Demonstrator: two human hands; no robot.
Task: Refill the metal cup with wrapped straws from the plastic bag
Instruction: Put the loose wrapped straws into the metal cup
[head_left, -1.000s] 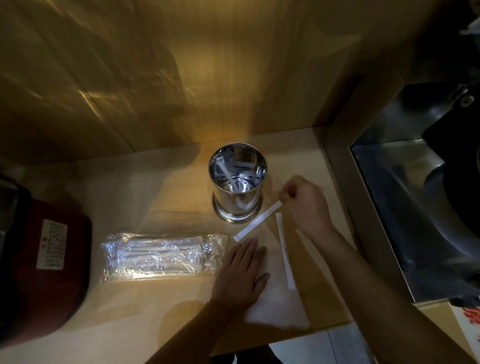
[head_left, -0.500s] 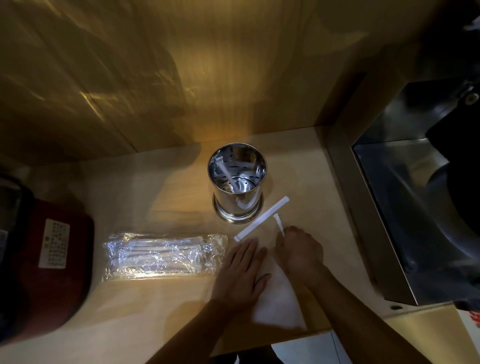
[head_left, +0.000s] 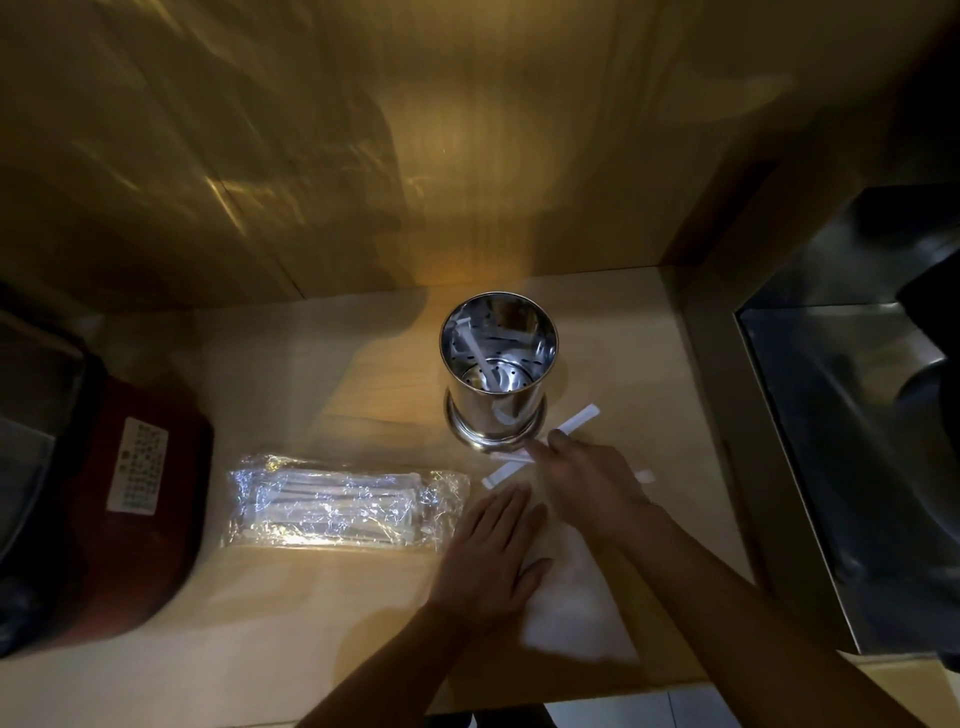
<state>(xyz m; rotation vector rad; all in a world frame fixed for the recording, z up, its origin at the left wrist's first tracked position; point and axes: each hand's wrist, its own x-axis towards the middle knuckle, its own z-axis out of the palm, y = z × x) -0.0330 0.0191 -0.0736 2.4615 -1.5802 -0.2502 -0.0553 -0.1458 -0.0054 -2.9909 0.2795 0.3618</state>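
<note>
The shiny metal cup (head_left: 497, 387) stands upright on the wooden counter (head_left: 322, 613) with a few wrapped straws inside. The clear plastic bag (head_left: 337, 501) of wrapped straws lies flat to its lower left. One wrapped straw (head_left: 576, 422) lies diagonally beside the cup's base. My right hand (head_left: 592, 480) is over it, closed on a second wrapped straw (head_left: 644, 475) whose ends stick out on both sides of the hand. My left hand (head_left: 493, 551) rests flat and open on a white paper sheet (head_left: 576, 618), just right of the bag's open end.
A dark red appliance (head_left: 130, 493) with a white label fills the left side. A stainless steel basin (head_left: 852, 441) sits behind a raised wooden edge on the right. A wooden wall rises behind the cup. The counter's front edge is near my forearms.
My right hand left the first straw beside the cup, took the second one from the counter and moved up-left to the cup's base, turning it crosswise. My left hand stayed put.
</note>
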